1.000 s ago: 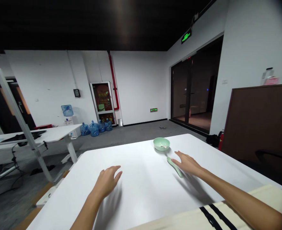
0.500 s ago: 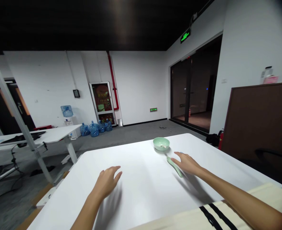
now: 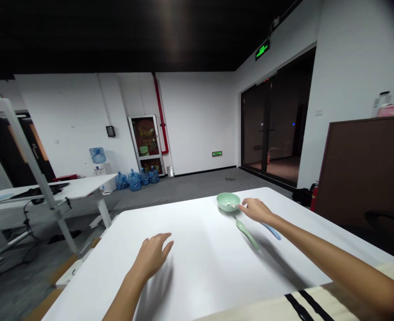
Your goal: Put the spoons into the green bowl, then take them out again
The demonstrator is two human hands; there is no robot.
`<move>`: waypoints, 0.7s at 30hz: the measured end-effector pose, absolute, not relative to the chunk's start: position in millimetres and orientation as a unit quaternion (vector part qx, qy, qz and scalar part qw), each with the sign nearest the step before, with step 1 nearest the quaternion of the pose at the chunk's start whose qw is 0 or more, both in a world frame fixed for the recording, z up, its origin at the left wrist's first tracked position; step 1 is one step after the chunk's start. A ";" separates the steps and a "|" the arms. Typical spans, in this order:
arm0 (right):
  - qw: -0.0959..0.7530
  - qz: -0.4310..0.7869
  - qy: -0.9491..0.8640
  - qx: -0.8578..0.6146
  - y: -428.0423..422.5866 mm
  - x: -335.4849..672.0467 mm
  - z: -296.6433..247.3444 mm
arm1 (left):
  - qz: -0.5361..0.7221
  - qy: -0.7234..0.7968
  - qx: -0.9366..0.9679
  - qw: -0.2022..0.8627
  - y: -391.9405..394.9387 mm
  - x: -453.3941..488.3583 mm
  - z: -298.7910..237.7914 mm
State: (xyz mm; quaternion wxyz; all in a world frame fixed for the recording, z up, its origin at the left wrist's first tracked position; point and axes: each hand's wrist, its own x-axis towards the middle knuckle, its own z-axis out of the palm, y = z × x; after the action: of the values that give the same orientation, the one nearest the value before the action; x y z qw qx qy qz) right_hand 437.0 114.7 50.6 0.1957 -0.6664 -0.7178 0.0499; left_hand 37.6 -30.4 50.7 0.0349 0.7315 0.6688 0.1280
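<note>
My right hand (image 3: 257, 210) hovers over the white table (image 3: 197, 272), its fingertips right beside the rim of a pale green bowl (image 3: 228, 202) and holding nothing. A small white utensil rests inside the bowl. Below the bowl lies a pale green spoon (image 3: 248, 234), and a light blue utensil (image 3: 271, 231) lies partly hidden under my right wrist. Farther left, my left hand (image 3: 152, 255) is spread open above the tabletop, touching nothing that I can see.
A dark brown partition (image 3: 364, 169) stands beyond the table's right side. A second white desk (image 3: 73, 189) stands at the left behind a white metal frame (image 3: 26, 151). Blue water jugs (image 3: 134, 180) line the far wall.
My right hand has moved forward from the green spoon to the bowl's rim, uncovering the blue utensil. My left hand has barely moved.
</note>
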 end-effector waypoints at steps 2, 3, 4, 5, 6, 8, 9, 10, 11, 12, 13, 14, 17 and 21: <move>0.193 0.043 -0.708 -0.678 133.4 432.3 59.4 | 0.127 0.670 0.730 0.037 -30.4 37.0 50.3; 0.189 0.043 -0.704 -0.683 142.7 429.4 63.0 | 0.126 0.671 0.730 0.039 -30.4 36.9 50.2; 0.184 0.045 -0.702 -0.687 151.9 426.2 65.8 | 0.126 0.671 0.729 0.041 -30.3 36.9 50.2; 0.177 0.048 -0.700 -0.690 160.7 422.8 67.6 | 0.126 0.671 0.729 0.042 -30.3 37.1 50.2; 0.169 0.050 -0.698 -0.694 169.1 419.3 68.4 | 0.127 0.671 0.729 0.042 -30.2 37.3 50.1; 0.154 0.054 -0.693 -0.702 184.8 412.6 67.1 | 0.129 0.672 0.728 0.042 -30.2 37.8 49.8; 0.147 0.056 -0.690 -0.707 192.0 409.7 65.2 | 0.130 0.673 0.727 0.043 -30.1 38.1 49.6; 0.140 0.057 -0.687 -0.711 198.7 407.2 62.6 | 0.131 0.675 0.725 0.043 -30.1 38.3 49.3; 0.133 0.058 -0.684 -0.715 205.0 405.1 59.4 | 0.132 0.677 0.723 0.044 -30.0 38.5 49.0; 0.127 0.059 -0.682 -0.718 210.9 403.5 55.9 | 0.133 0.678 0.721 0.044 -30.0 38.7 48.8; 0.120 0.059 -0.681 -0.720 216.3 402.4 52.1 | 0.134 0.680 0.720 0.043 -29.9 38.8 48.6; 0.112 0.060 -0.680 -0.722 221.3 401.6 48.3 | 0.134 0.681 0.718 0.043 -29.9 39.0 48.5; 0.081 0.074 -0.680 -0.725 233.7 400.3 37.6 | 0.137 0.682 0.717 0.042 -29.4 39.5 48.8; 0.057 0.084 -0.680 -0.726 245.7 399.6 26.3 | 0.136 0.680 0.719 0.045 -28.2 39.7 49.6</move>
State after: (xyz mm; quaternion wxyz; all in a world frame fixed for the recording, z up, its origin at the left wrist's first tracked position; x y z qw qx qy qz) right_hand 399.6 245.7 26.3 0.0574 -0.7259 -0.6802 0.0839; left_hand 39.7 -28.2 49.6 0.0452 0.7192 0.6799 0.1355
